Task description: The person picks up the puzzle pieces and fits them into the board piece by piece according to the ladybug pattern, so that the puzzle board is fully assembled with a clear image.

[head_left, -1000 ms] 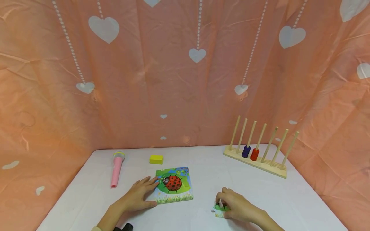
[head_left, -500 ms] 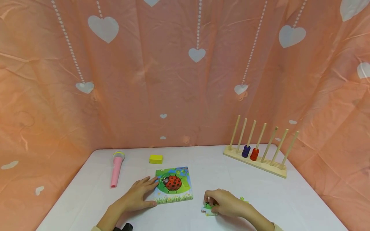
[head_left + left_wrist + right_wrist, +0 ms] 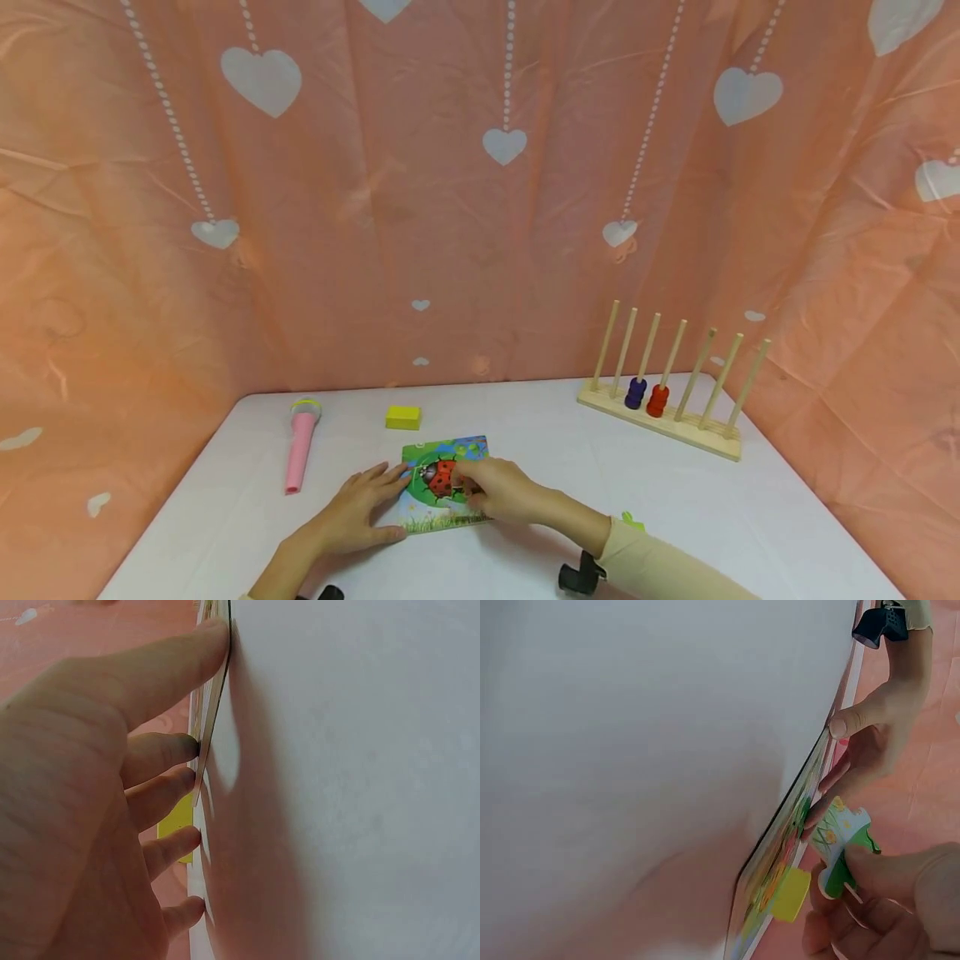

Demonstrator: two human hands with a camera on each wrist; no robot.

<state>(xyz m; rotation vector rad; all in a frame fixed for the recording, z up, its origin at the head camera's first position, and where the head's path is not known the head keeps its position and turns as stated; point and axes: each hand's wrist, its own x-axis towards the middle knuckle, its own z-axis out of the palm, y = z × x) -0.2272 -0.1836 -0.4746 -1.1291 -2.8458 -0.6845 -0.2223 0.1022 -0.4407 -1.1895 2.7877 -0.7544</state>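
A square ladybug puzzle board (image 3: 423, 522) lies flat on the table in the head view. My left hand (image 3: 360, 510) rests at its left edge, thumb and fingertips touching it with the fingers spread. Over the board's right part is my right hand (image 3: 506, 492), hiding some of the ladybug. Between thumb and fingers it pinches a jigsaw puzzle piece (image 3: 838, 838), green and white with yellow flowers, seen in the right wrist view. The piece is tilted and appears above the board. In the left wrist view, the left hand's thumb (image 3: 176, 664) lies against the board's edge.
A yellow block (image 3: 403, 417) stands behind the board, with a pink toy microphone (image 3: 300, 450) to its left. At the back right is a wooden peg rack (image 3: 660, 421) with purple and red beads. A small bright green thing (image 3: 632, 521) lies beyond the right sleeve.
My right hand has carried the puzzle piece left from the table onto the board's right part. The left hand stays at the board's left edge. The head view has shifted slightly.
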